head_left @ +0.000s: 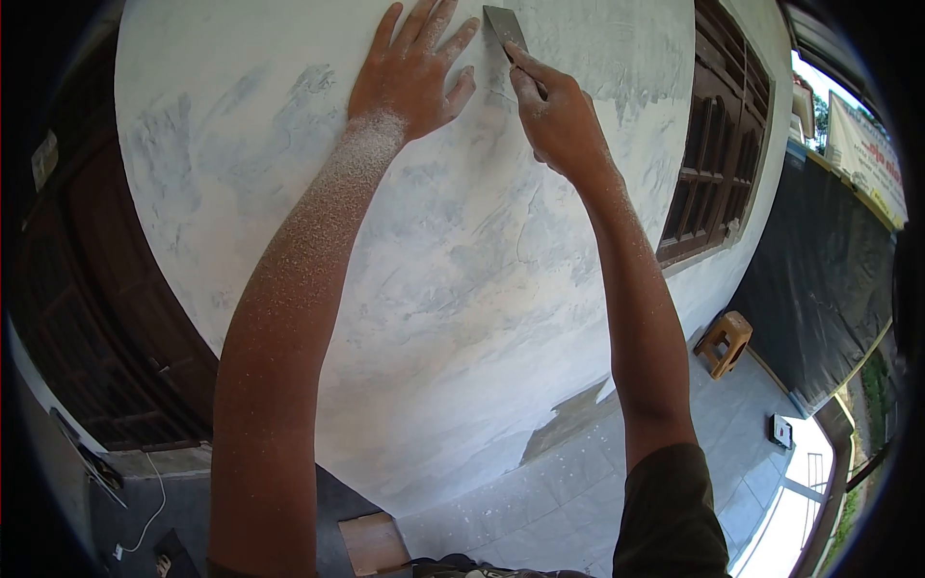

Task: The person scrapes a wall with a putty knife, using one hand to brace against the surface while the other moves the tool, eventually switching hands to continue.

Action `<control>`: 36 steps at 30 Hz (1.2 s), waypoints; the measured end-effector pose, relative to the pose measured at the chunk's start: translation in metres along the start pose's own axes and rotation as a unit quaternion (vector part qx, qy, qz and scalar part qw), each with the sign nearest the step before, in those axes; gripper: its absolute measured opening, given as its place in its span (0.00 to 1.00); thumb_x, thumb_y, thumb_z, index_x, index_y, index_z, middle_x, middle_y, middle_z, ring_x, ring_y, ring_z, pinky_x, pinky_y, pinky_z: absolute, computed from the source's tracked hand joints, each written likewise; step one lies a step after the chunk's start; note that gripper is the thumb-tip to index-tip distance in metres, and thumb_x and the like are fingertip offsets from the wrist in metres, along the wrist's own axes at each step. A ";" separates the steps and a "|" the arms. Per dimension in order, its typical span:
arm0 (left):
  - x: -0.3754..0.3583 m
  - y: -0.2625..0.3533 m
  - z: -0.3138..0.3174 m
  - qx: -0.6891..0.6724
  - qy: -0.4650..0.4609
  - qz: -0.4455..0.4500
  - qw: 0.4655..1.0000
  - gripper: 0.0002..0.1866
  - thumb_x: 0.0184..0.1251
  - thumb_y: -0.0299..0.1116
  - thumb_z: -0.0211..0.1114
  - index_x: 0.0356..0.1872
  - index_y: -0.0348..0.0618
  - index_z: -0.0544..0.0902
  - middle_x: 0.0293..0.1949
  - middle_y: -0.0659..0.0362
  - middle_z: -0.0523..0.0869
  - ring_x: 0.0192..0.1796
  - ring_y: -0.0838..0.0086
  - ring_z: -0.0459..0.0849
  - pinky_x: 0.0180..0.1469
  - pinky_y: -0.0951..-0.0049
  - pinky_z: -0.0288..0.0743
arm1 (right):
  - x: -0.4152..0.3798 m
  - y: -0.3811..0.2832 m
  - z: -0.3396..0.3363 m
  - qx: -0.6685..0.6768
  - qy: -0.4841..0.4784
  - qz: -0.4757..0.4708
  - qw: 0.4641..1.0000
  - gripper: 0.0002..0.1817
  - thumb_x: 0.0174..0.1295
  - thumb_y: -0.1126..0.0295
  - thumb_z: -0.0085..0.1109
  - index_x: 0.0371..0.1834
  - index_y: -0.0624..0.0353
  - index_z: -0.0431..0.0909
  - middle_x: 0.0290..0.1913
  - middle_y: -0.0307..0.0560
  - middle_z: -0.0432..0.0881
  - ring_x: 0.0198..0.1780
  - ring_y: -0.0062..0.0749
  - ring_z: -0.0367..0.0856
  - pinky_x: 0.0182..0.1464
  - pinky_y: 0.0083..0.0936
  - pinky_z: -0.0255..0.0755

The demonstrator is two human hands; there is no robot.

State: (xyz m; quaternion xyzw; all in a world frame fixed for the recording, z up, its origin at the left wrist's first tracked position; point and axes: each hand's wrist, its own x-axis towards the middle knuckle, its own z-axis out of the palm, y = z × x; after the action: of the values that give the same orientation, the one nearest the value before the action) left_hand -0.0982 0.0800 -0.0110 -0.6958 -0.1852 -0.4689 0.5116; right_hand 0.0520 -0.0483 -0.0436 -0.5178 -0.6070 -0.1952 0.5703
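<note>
My right hand [554, 116] is closed around the handle of a putty knife [503, 26], its flat metal blade up against the white wall [462, 289]. To its left, my left hand [409, 72] lies spread on the wall with nothing in it. White dust coats the left wrist and forearm, and a lighter dusting shows on the right hand. Grey smears and uneven white patches mark the wall around both hands, and a fine crack runs below the right hand.
A brown-framed window [718, 144] is set in the wall at right; a dark wooden door [125, 289] stands at left. Below are a tiled floor [568, 472] with white flakes, a small brown stool [725, 342], a cardboard piece [374, 544] and a white cable [157, 501].
</note>
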 end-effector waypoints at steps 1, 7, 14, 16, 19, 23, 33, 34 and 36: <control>-0.001 -0.001 0.000 0.000 0.000 0.001 1.000 0.35 0.76 0.53 0.50 0.78 0.46 0.63 0.81 0.48 0.53 0.84 0.59 0.46 0.83 0.49 0.36 | 0.005 -0.007 -0.004 0.003 -0.011 0.017 1.000 0.21 0.75 0.65 0.50 0.68 0.53 0.78 0.39 0.63 0.88 0.33 0.41 0.87 0.45 0.36 0.80; 0.001 0.001 -0.001 -0.010 -0.020 -0.006 1.000 0.36 0.75 0.54 0.50 0.78 0.45 0.63 0.81 0.48 0.53 0.84 0.59 0.45 0.83 0.49 0.34 | -0.013 -0.001 -0.001 -0.021 -0.006 0.015 1.000 0.21 0.75 0.64 0.49 0.68 0.52 0.78 0.41 0.61 0.89 0.35 0.41 0.87 0.45 0.38 0.79; 0.001 0.001 0.001 -0.021 -0.015 0.001 1.000 0.36 0.76 0.52 0.49 0.79 0.45 0.61 0.82 0.49 0.52 0.84 0.60 0.43 0.83 0.50 0.32 | -0.008 0.000 0.001 -0.002 -0.009 0.037 0.999 0.21 0.76 0.62 0.50 0.69 0.51 0.78 0.39 0.60 0.89 0.28 0.33 0.84 0.41 0.32 0.78; 0.001 0.001 0.001 -0.018 -0.011 0.001 1.000 0.36 0.76 0.52 0.49 0.79 0.45 0.60 0.82 0.49 0.52 0.84 0.60 0.43 0.83 0.50 0.32 | -0.019 0.005 0.004 -0.014 -0.006 0.020 1.000 0.21 0.76 0.62 0.50 0.69 0.51 0.78 0.39 0.59 0.89 0.28 0.33 0.83 0.40 0.32 0.78; 0.004 0.000 -0.001 -0.018 -0.017 -0.004 1.000 0.36 0.76 0.52 0.50 0.79 0.45 0.61 0.82 0.50 0.51 0.84 0.60 0.42 0.83 0.50 0.33 | 0.001 -0.013 -0.007 -0.011 -0.030 0.061 0.998 0.22 0.76 0.61 0.49 0.69 0.51 0.77 0.39 0.58 0.89 0.29 0.33 0.84 0.43 0.34 0.79; 0.010 -0.013 0.000 -0.026 -0.020 0.032 0.999 0.35 0.76 0.51 0.50 0.78 0.45 0.62 0.81 0.49 0.54 0.84 0.59 0.45 0.84 0.52 0.35 | 0.000 -0.005 -0.007 -0.011 -0.031 0.051 0.998 0.22 0.76 0.62 0.47 0.70 0.52 0.76 0.36 0.55 0.89 0.30 0.36 0.84 0.43 0.38 0.80; 0.024 -0.024 -0.004 0.015 -0.023 0.052 0.998 0.35 0.76 0.51 0.49 0.79 0.47 0.60 0.81 0.51 0.55 0.84 0.60 0.47 0.84 0.52 0.36 | 0.000 -0.005 -0.010 -0.001 -0.030 0.033 0.999 0.21 0.75 0.63 0.49 0.68 0.54 0.77 0.40 0.63 0.88 0.38 0.48 0.89 0.48 0.39 0.80; 0.024 -0.025 -0.003 0.009 -0.021 0.054 0.998 0.35 0.76 0.51 0.49 0.79 0.47 0.60 0.82 0.51 0.54 0.84 0.60 0.47 0.84 0.52 0.36 | -0.005 0.000 -0.006 -0.001 -0.032 0.031 0.999 0.21 0.75 0.63 0.49 0.68 0.54 0.77 0.40 0.63 0.88 0.38 0.48 0.89 0.48 0.39 0.80; 0.023 -0.025 -0.003 0.013 -0.023 0.055 0.998 0.35 0.76 0.51 0.49 0.79 0.48 0.59 0.82 0.52 0.54 0.84 0.60 0.46 0.84 0.53 0.35 | -0.018 0.009 0.002 -0.008 0.023 -0.058 0.998 0.21 0.76 0.63 0.48 0.68 0.54 0.77 0.37 0.64 0.87 0.33 0.47 0.87 0.45 0.38 0.80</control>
State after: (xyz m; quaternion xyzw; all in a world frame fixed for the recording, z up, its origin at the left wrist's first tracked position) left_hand -0.1066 0.0819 0.0215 -0.7088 -0.1643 -0.4218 0.5410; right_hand 0.0552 -0.0505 -0.0629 -0.4817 -0.6211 -0.2449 0.5676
